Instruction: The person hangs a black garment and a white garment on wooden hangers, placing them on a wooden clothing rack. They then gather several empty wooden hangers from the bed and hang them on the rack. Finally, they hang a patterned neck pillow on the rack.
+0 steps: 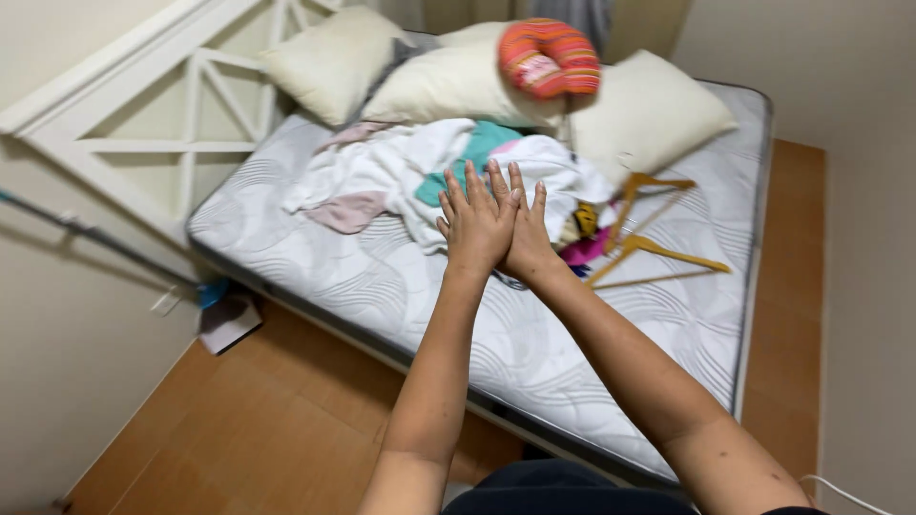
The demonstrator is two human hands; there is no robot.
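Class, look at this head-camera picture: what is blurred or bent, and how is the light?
Head view: the striped neck pillow is smeared by motion blur; both hands, left hand and right hand, look slightly soft; the wide lens bows the mattress edges; the light is soft and even, with faint shadows and no glare.

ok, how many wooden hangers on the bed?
2. One hanger lies beside the right-hand pillow, the other hanger just below it. More may be hidden under the clothes pile.
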